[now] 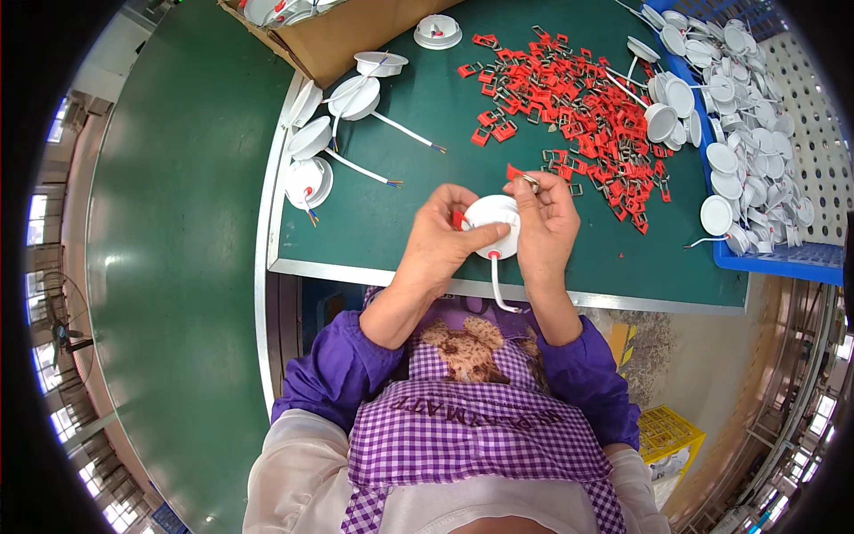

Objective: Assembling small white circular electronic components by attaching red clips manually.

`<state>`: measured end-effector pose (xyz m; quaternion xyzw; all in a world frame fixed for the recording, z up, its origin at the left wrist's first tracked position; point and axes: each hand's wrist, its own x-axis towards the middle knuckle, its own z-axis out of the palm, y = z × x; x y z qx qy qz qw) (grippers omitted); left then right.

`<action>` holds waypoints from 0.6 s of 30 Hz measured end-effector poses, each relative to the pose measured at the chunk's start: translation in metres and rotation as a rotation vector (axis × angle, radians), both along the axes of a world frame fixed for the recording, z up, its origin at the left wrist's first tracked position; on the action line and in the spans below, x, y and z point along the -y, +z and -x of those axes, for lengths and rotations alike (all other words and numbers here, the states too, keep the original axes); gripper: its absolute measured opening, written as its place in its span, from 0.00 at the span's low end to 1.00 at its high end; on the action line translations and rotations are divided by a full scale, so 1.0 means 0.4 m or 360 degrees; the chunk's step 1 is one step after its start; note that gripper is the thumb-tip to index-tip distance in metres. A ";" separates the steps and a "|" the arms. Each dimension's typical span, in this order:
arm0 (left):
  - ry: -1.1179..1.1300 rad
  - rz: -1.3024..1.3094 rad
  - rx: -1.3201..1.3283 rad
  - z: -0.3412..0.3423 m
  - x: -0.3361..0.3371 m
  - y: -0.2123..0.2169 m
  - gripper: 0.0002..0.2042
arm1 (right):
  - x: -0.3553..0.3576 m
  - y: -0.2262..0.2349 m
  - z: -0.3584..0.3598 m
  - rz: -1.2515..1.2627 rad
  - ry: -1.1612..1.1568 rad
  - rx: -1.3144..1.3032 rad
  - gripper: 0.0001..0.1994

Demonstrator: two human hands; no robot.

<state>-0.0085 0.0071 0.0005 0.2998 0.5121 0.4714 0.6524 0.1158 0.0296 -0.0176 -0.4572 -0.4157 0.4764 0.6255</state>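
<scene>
Over the near edge of the green table, my left hand [436, 240] grips a round white lamp housing [491, 214], its thumb lying across the face. A white cable [498, 280] hangs from a red grommet on the housing's near side. Something red, seemingly a clip, shows at the housing's left rim, partly covered by my left fingers. My right hand [549, 222] is beside the housing's right side, pinching a red clip [516, 173] with a metal spring between thumb and fingers. Part of that clip is hidden by the fingertips.
A heap of red spring clips [569, 98] spreads over the table. Several white housings with cables [354, 98] lie at the left, below a cardboard box [342, 40]. A blue crate [774, 259] full of white housings stands at the right. A metal strip [382, 278] edges the table.
</scene>
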 end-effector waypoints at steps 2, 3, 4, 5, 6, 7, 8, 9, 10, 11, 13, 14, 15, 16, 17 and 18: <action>-0.0126 0.0001 0.0039 -0.004 0.004 -0.007 0.20 | 0.007 0.004 -0.003 0.0009 0.0027 0.0065 0.04; -0.0196 0.0034 0.0071 -0.004 0.005 -0.001 0.18 | 0.010 0.006 -0.007 0.0017 0.0057 0.0133 0.04; -0.0259 0.0068 0.0103 -0.004 0.006 0.003 0.16 | 0.007 0.008 -0.015 0.0018 0.0059 0.0132 0.04; -0.0233 -0.0040 0.0018 0.000 0.006 0.004 0.13 | 0.000 0.012 -0.029 -0.0012 -0.0051 0.0241 0.04; -0.0230 -0.0040 0.0019 0.003 0.004 0.009 0.13 | -0.005 0.017 -0.046 -0.0041 -0.0161 0.0350 0.04; -0.0098 -0.0005 0.0065 0.007 -0.001 0.017 0.13 | -0.006 0.025 -0.063 -0.0058 -0.0153 0.0316 0.04; 0.0034 0.0030 0.0112 0.012 -0.006 0.021 0.14 | -0.001 0.034 -0.075 -0.0060 -0.0150 0.0315 0.04; 0.0035 0.0004 0.0159 0.018 -0.008 0.015 0.14 | 0.007 0.043 -0.085 -0.0035 -0.0058 0.0473 0.05; 0.0032 0.0005 0.0162 0.012 -0.006 0.012 0.14 | 0.020 0.048 -0.092 -0.0007 0.0027 0.0635 0.05; 0.0105 -0.0072 0.0152 0.001 -0.001 0.010 0.14 | 0.029 0.044 -0.089 -0.0036 0.0094 0.0732 0.06; 0.0182 -0.0145 0.0142 -0.013 0.004 0.007 0.14 | 0.048 0.069 -0.073 -0.0128 0.0093 0.0908 0.07; 0.0212 -0.0163 0.0158 -0.016 0.006 0.005 0.14 | 0.053 0.080 -0.067 -0.0224 0.0095 0.1079 0.08; 0.0242 -0.0182 0.0175 -0.016 0.009 0.003 0.14 | 0.055 0.079 -0.070 -0.0328 0.0073 0.1213 0.07; 0.0244 -0.0180 0.0174 -0.015 0.009 0.007 0.14 | 0.056 0.081 -0.072 -0.0326 0.0076 0.1213 0.07; 0.0205 -0.0185 0.0151 -0.013 0.010 0.013 0.15 | 0.057 0.082 -0.073 -0.0344 0.0037 0.1269 0.07; 0.0166 -0.0191 0.0128 -0.012 0.010 0.016 0.15 | 0.058 0.084 -0.072 -0.0362 -0.0003 0.1326 0.07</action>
